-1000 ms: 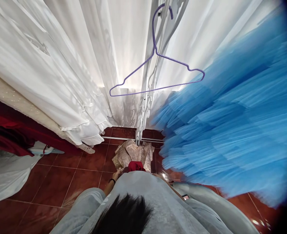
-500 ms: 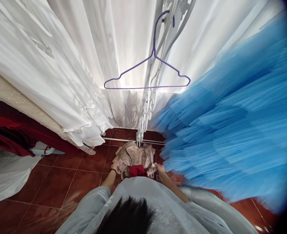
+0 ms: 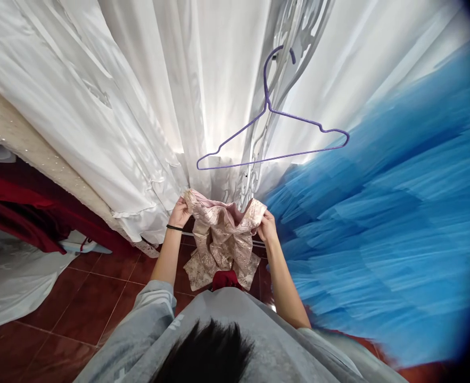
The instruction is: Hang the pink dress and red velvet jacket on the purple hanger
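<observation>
Apparently holding a pink garment (image 3: 223,239) spread, with left hand (image 3: 180,214) and right hand (image 3: 267,227) closed on opposite edges. Next, probably calls for even tension.

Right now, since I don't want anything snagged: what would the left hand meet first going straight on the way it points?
Beyond the pink garment it holds, the left hand would probably meet the hanging white cloth first, though depth is unclear.

Left hand (image 3: 179,215) and right hand (image 3: 268,229) pinch, well apart, both arms (image 3: 286,279) stretched forward.
</observation>
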Motion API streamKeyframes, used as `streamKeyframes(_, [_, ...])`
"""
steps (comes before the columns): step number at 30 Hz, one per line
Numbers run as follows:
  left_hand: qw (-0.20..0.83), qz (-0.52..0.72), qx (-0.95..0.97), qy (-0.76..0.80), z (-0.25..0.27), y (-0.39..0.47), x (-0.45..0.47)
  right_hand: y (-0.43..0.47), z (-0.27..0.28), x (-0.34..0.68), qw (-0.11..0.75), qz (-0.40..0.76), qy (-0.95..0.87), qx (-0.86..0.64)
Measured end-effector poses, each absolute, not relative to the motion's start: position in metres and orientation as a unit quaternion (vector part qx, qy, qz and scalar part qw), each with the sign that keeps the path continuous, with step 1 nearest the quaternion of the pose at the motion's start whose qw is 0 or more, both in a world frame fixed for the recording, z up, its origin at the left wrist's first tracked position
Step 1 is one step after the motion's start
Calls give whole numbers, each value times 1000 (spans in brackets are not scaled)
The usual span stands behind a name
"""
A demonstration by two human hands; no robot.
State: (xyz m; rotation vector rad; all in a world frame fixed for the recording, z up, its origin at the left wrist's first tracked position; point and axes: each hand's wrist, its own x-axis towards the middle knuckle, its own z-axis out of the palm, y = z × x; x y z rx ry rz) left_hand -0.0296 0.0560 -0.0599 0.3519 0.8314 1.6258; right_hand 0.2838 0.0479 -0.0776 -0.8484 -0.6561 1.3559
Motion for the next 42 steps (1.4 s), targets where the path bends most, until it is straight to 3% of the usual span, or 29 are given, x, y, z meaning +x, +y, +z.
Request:
streamKeyframes(4, [476, 759, 279, 346, -21, 73, -51, 54, -43, 291, 692, 543, -317, -354])
streamKeyframes(12, [295, 750, 460, 372, 69, 117, -54, 66, -9, 300, 718, 496, -360, -330])
streamKeyframes(28, [393, 568, 599, 404, 96, 132, 7, 55, -23, 330, 724, 434, -382, -376])
streamKeyframes(36, [234, 679, 526, 455, 111, 115, -6, 70, -5, 390, 798, 357, -315, -371])
streamKeyframes(42, [190, 681, 537, 460, 119, 109, -4, 117, 47, 427, 775, 358, -387, -349])
